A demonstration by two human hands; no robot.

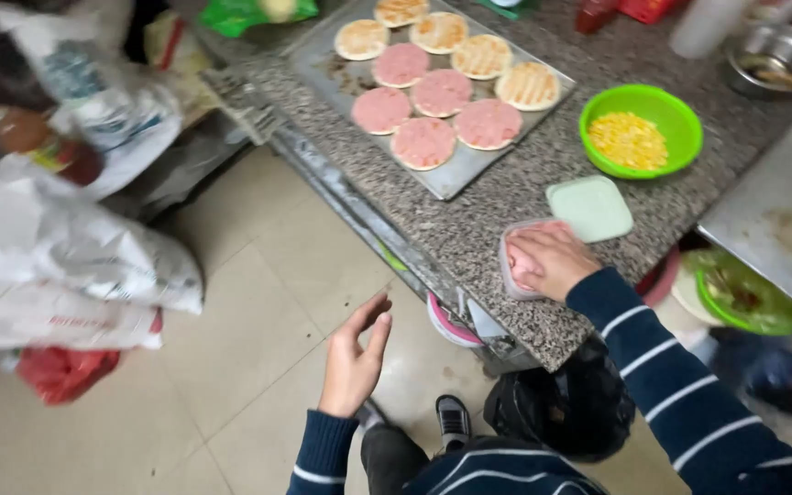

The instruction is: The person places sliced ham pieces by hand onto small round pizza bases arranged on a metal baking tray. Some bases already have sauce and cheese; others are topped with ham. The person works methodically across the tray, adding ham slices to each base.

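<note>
The person's right hand (550,259) lies flat on top of a small clear plastic tub (517,266) of pink meat slices, the fingers spread over its open mouth and pressing down rather than gripping; the tub sits near the front edge of the speckled granite counter (469,225). Just beside it, toward the back, lies its pale green lid (590,208), flat on the stone and apart from the tub. The left hand (353,359) hangs out over the tiled floor (258,312), well clear of the counter, palm open, fingers loosely apart, holding nothing.

Further back, a metal baking tray (456,179) lies at an angle on the counter, carrying round flatbreads: five topped with pink meat slices (423,142), the others bare and showing grill marks. To the right of the tray stands a bright green bowl (680,124) of yellow corn kernels (628,139). On the floor at left, white sacks (66,266) are heaped together. Both arms wear dark blue sleeves with thin white stripes.
</note>
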